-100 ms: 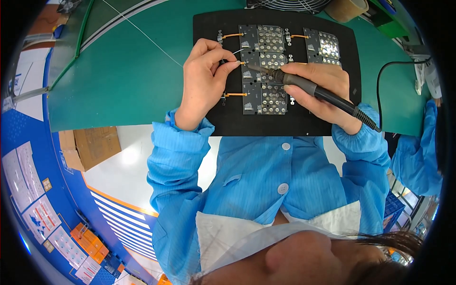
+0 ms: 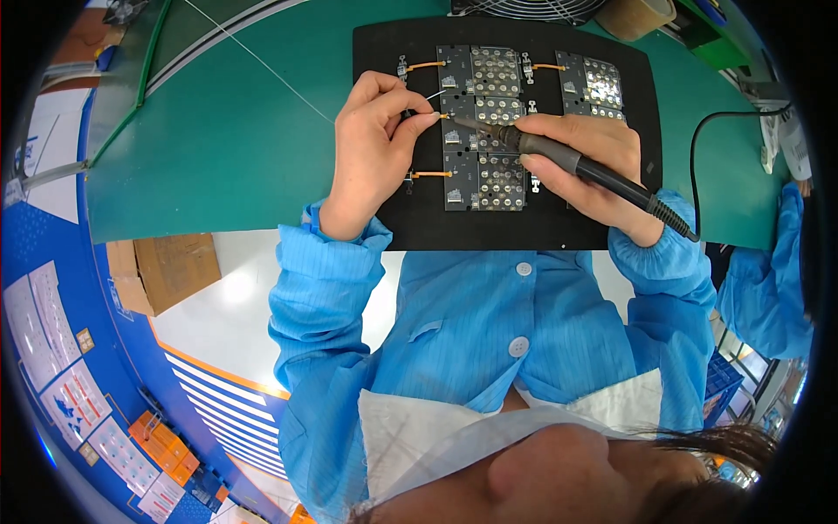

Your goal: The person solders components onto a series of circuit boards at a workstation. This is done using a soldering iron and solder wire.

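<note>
Right hand [image 2: 587, 150] grips iron [image 2: 576, 164] by its sleeve; left hand [image 2: 371, 148] pinches solder wire [image 2: 434, 93]. Wire likely light, bendy. Boards [image 2: 476, 131] look fragile.

A green bench [image 2: 227, 148] carries a black mat [image 2: 384, 227] bearing circuit boards [image 2: 489, 131].

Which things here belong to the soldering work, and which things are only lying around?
In use:
- soldering iron in right hand
- solder wire pinched by left hand
- LED circuit boards
- black mat

Lying about:
- tape roll
- cardboard box
- fan grille
</note>
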A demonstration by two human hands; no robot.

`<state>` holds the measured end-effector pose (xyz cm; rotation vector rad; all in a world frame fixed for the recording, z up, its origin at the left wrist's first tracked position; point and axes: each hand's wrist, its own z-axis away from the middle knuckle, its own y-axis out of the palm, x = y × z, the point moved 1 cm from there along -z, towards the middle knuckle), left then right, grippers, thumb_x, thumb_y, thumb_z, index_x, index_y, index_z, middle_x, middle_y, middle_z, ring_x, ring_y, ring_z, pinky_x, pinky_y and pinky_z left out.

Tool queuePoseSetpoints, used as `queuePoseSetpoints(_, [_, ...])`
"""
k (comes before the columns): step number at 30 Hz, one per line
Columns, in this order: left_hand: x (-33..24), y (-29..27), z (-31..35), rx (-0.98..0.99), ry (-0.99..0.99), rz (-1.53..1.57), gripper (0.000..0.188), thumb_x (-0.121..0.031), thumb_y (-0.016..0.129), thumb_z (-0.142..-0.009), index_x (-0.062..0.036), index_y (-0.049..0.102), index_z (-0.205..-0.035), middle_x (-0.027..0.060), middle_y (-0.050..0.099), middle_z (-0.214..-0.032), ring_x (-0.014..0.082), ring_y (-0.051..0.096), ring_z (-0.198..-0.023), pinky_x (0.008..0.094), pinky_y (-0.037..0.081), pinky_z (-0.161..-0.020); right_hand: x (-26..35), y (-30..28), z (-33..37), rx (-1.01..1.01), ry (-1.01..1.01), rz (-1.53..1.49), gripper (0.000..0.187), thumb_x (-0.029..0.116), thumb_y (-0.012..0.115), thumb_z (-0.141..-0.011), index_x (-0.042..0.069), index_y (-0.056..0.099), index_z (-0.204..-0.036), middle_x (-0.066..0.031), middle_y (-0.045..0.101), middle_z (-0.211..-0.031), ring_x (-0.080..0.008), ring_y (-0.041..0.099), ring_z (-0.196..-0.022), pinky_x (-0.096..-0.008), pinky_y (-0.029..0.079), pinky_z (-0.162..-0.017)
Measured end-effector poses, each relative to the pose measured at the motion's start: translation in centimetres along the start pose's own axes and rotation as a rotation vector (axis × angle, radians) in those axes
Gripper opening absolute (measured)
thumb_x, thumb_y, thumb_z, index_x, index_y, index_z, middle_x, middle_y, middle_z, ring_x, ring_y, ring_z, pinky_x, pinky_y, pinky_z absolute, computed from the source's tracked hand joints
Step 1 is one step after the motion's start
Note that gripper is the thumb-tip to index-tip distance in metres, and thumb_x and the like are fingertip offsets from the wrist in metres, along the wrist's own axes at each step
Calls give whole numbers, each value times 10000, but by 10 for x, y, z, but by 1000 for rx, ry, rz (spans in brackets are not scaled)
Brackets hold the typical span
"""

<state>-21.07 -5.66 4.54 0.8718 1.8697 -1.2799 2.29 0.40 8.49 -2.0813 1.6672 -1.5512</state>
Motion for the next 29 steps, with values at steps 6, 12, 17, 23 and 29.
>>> queuePoseSetpoints(6, [-1, 0, -1, 6, 0, 0, 115, 45, 739, -733, 0, 673, -816, 37, 501, -849, 104, 403, -566, 268, 350, -510, -1, 0, 1, 7, -1, 6, 295, 145, 752, -795, -15, 678, -1032, -140, 691, -774, -227, 688, -635, -277, 527, -538])
queuePoseSetpoints(12, [-2, -1, 0, 6, -8, -6, 116, 51, 737, -733, 3, 676, -819, 32, 500, -849, 95, 392, -563, 261, 343, -508, 5, -5, 0, -2, 34, -2, 278, 147, 755, -793, -8, 688, -1014, -143, 696, -788, -225, 692, -647, -273, 529, -548])
queuePoseSetpoints(17, [-1, -2, 0, 8, -20, -16, 119, 52, 740, -732, 4, 677, -821, 26, 501, -853, 84, 383, -562, 254, 336, -504, 2, 0, 1, -38, 46, 11, 275, 138, 762, -786, 7, 692, -1017, -138, 698, -793, -228, 692, -651, -278, 530, -551])
queuePoseSetpoints(23, [1, -2, 1, -2, -6, -15, 123, 52, 743, -726, 7, 676, -818, 23, 499, -848, 83, 377, -558, 254, 334, -505, 0, 4, 1, -32, 40, -12, 289, 127, 766, -778, 5, 689, -1029, -138, 701, -799, -231, 695, -659, -282, 539, -566])
queuePoseSetpoints(29, [3, -2, 1, -6, -12, 7, 124, 47, 745, -722, 6, 680, -818, 22, 498, -841, 84, 375, -557, 255, 337, -508, 2, 4, 1, -20, 39, -12, 300, 144, 752, -793, 5, 687, -1051, -136, 708, -822, -239, 701, -687, -281, 545, -598])
